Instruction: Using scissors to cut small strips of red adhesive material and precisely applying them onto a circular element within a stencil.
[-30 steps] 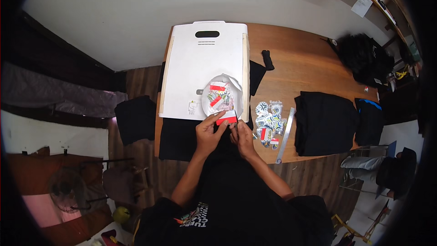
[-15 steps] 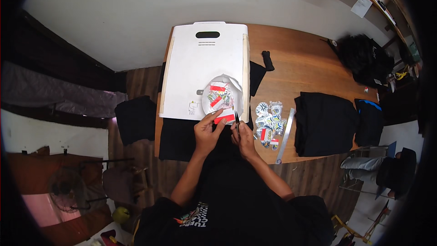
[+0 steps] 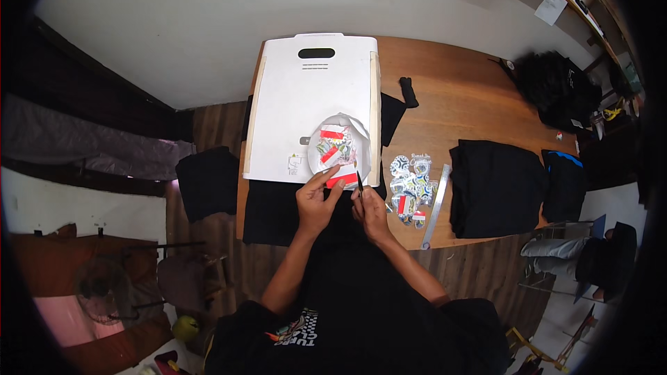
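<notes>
- The red-and-white piece (image 3: pixel 340 179) is held at the near rim of the round white container (image 3: pixel 366 158), between the two hands.
- By the left hand (image 3: pixel 317 201), the piece is pinched between thumb and forefinger.
- By the right hand (image 3: pixel 372 214), a slim dark tool (image 3: pixel 360 185) is gripped in closed fingers, its tip pointed at the piece's right end; whether contact is made cannot be told.
- More printed pieces (image 3: pixel 329 155) are contained inside.
- The container is supported by a white board (image 3: pixel 281 107).
- Patterned stickers (image 3: pixel 401 186) are spread on the wooden table (image 3: pixel 458 94), flanked on their right by a metal ruler (image 3: pixel 435 208) and folded black cloth (image 3: pixel 497 187).
</notes>
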A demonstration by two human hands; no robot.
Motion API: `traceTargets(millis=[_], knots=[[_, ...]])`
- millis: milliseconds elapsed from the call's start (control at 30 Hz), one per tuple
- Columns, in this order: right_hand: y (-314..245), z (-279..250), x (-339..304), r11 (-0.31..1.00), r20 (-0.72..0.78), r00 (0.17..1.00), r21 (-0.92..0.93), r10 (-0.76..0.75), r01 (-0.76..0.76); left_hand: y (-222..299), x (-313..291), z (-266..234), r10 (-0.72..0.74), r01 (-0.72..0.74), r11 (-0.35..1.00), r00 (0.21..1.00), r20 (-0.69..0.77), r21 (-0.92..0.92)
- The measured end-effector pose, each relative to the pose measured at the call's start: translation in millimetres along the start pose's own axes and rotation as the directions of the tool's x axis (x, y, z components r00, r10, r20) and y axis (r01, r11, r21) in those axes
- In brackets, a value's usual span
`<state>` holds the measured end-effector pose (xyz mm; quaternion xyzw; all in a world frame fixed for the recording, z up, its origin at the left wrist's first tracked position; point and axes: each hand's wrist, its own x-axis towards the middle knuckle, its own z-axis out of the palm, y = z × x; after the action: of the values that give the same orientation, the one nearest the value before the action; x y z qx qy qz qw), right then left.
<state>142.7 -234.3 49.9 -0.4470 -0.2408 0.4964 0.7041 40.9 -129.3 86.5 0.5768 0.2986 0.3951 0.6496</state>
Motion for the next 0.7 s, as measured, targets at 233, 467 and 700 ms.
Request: traceTargets(millis=[233, 467, 700], knots=[[-16, 10, 3, 1.000, -0.013, 1.000, 0.010, -0.007, 0.007, -5, -2, -1, 0.016, -0.015, 1.000, 0.999, 0.036, -0.021], [-1, 2, 4, 1.000, -0.035, 0.999, 0.010, -0.009, 0.009, -4, -3, 0, 0.008, -0.008, 1.000, 0.998, 0.057, -0.002], [-2, 1, 4, 1.000, -0.036, 0.999, 0.010, -0.009, 0.009, -5, -4, 1, 0.009, -0.008, 1.000, 0.998, 0.058, -0.012]])
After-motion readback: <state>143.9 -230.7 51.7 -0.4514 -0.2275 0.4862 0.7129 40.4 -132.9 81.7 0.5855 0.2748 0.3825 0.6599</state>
